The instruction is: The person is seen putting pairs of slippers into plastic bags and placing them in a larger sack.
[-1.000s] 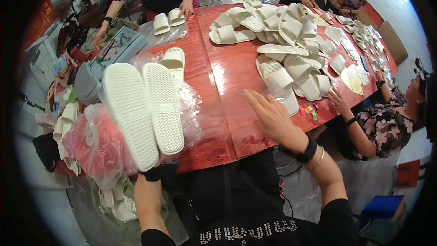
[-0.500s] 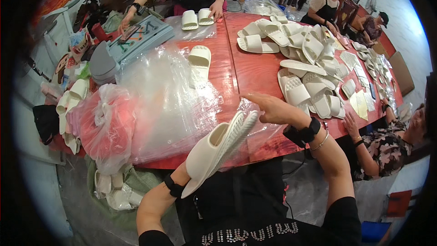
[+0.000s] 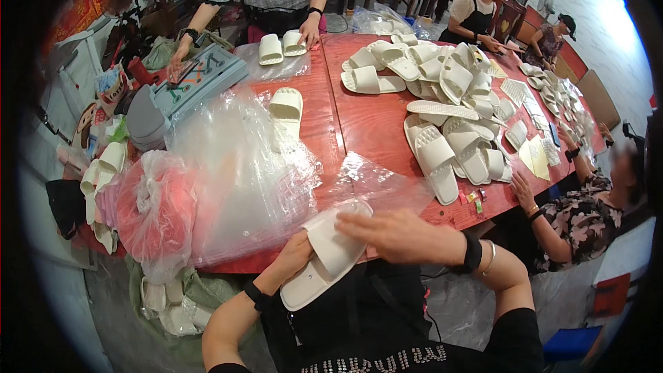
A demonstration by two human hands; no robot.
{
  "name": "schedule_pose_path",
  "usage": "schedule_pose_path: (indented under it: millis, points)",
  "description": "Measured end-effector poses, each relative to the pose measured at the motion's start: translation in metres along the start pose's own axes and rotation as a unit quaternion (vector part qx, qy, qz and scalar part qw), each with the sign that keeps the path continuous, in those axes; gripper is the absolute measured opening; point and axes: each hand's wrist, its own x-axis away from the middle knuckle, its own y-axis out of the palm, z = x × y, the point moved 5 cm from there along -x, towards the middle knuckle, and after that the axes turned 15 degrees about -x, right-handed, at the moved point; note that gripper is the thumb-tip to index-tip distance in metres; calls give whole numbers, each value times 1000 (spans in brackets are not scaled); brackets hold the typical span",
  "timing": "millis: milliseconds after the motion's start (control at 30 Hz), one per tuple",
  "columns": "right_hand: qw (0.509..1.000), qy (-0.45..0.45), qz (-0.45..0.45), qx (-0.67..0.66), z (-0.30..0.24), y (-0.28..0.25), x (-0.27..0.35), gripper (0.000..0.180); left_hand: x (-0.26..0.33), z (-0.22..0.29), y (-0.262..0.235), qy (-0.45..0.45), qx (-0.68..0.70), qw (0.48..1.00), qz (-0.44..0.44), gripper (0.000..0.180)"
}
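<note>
My left hand (image 3: pixel 293 257) grips a pair of white slippers (image 3: pixel 324 255), stacked together and held low at the near edge of the red table (image 3: pixel 359 117). My right hand (image 3: pixel 397 233) lies flat over the upper end of the slippers, fingers pointing left, touching a clear plastic bag (image 3: pixel 376 183) that lies there. A pile of clear plastic bags (image 3: pixel 242 173) spreads over the table to the left of my hands.
A heap of white slippers (image 3: pixel 442 103) covers the far right of the table. One slipper (image 3: pixel 285 109) lies on the bags. A red bag (image 3: pixel 152 207) hangs at the left edge. Other people sit or stand around the table, one person's hand (image 3: pixel 521 190) on the right edge.
The slipper pair came down from the left over the bags to the table's near edge. My right hand moved onto its upper end.
</note>
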Motion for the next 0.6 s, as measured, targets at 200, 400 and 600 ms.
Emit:
schedule_pose_path:
  millis: [200,400,600]
  points:
    - [989,-71,-58,114,-34,47,-3,50,-7,-14,-12,134,-199,956,166,32]
    - [946,-320,-7,-59,-40,84,4,54,-23,12,16,232,-312,873,293,35]
    - [937,-337,65,-66,-46,104,36,46,-69,5,29,101,-478,779,394,37]
